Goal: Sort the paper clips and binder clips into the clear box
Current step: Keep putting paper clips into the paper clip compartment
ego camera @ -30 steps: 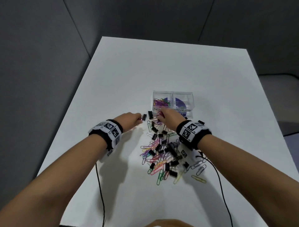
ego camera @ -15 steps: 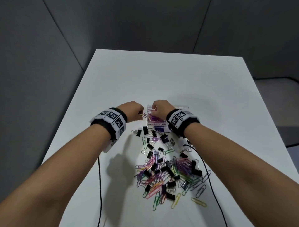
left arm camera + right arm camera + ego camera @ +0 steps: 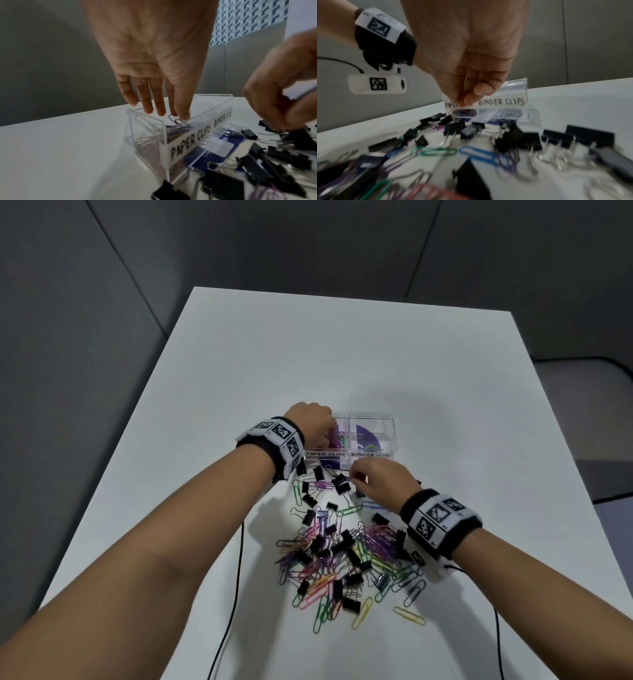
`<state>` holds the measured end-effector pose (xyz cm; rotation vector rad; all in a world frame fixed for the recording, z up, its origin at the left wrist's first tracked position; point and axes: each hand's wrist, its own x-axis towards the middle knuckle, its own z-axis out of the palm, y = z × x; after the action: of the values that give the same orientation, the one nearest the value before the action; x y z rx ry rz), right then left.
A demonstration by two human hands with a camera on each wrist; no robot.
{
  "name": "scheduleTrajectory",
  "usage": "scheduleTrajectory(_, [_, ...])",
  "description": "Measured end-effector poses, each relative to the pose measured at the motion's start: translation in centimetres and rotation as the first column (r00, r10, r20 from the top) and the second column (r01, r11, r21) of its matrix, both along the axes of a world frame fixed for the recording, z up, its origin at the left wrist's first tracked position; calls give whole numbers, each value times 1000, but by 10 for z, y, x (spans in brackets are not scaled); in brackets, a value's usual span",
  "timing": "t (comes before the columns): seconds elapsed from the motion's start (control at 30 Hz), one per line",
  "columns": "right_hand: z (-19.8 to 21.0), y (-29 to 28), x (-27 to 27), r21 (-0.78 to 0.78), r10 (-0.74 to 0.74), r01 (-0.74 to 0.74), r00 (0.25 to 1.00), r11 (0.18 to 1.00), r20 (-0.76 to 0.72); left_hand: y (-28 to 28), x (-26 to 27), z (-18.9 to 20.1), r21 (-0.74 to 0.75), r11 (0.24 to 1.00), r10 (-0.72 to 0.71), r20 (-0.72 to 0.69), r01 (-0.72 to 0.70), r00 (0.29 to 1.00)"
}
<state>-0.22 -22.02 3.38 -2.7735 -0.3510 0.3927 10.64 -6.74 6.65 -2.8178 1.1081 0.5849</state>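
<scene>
Left grip [image 3: 154, 65]: fingers straight, touching a wire paper clip [image 3: 176, 120] over the clear box [image 3: 371, 455].
Right grip [image 3: 380, 482]: fingers curled; contents unclear.
Pile [image 3: 346, 556]: glossy coloured wire loops, matte black binder clips, near the right grip on the white desk [image 3: 342, 354].

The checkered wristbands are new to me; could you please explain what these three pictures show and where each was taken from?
There is no machine here: a person sorts clips with bare hands. The black wristbands with printed square markers carry small cameras. One picture looks down from the person's head; the other two look along each hand from the wrist. On the white table stands a clear plastic two-compartment box, labelled PAPER CLIPS and BINDER CLIPS, with a mixed heap of coloured wire paper clips and black metal binder clips in front. The left hand reaches over the paper-clip side, a dark wire paper clip at its fingertips; held or released, I cannot tell. The right hand has fingers pinched together above the binder clips; blur hides what it grips.
</scene>
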Motion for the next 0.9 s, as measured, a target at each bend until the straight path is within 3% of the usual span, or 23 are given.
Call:
scheduleTrajectory(0.13, [-13, 4, -17, -56, 80, -81, 996, 995, -33, 17, -24, -6, -114, 989, -75, 139, 91, 988])
scheduleTrajectory(0.33, [-18, 16, -30, -152, 135, -144, 989, 978, -65, 56, -65, -34, -65, 997, -50, -6, 49, 999])
scheduleTrajectory(0.43, [-20, 20, -33, -182, 84, -100, 992, 978, -92, 62, -74, -47, -29, 998, 56, -88, -59, 995])
scheduleTrajectory(0.57, [-22, 22, -35, -168, -31, 5, 987, 986, -155, 62, -83, -55, -90, 988, 121, -72, -128, 990])
scheduleTrajectory(0.9, [-21, 11, -40, -114, -43, 23, 983, 993, -178, 71, -98, -58, -89, 996, 24, 11, -23, 1000])
